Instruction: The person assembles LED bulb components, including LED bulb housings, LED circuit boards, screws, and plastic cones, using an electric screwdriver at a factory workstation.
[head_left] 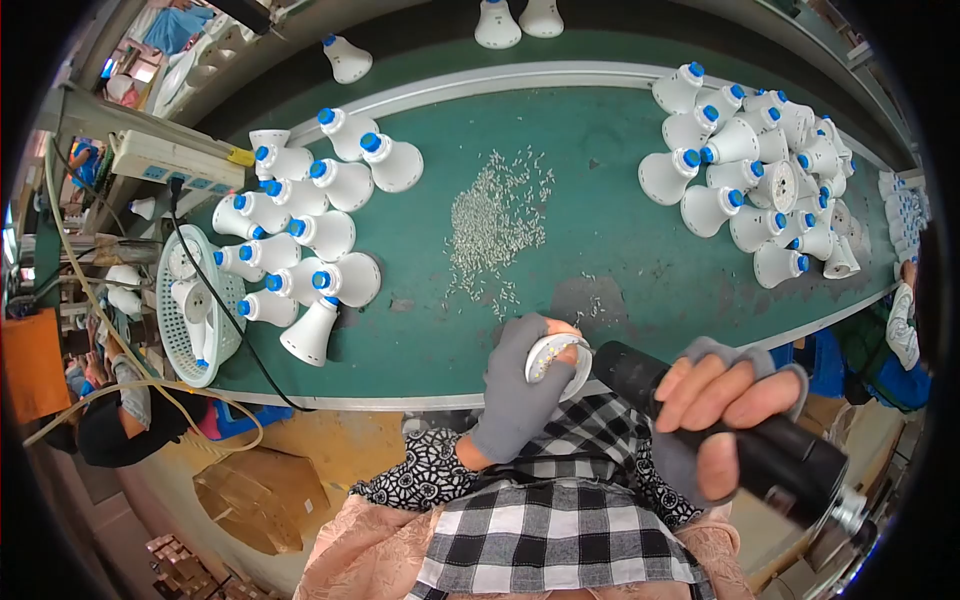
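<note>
My left hand (520, 385), in a grey fingerless glove, is closed around a white lamp housing (577, 373) at the table's front edge. Its open round end shows small yellowish parts inside. In my right hand (728, 410), also gloved, is a black power screwdriver (765, 465), its fingers wrapped round the body. The tool's front end points left at the housing, close to its rim; whether the tip touches is hard to tell. Beyond both hands a loose pile of small screws (490, 225) lies on the green table (590, 130).
White lamp housings with blue caps stand and lie at the left (345, 185) and right (735, 140). A pale green basket (228, 340) holds more parts at the left, beside a power strip (175, 160) and black cable. Other people are partly visible at both sides.
</note>
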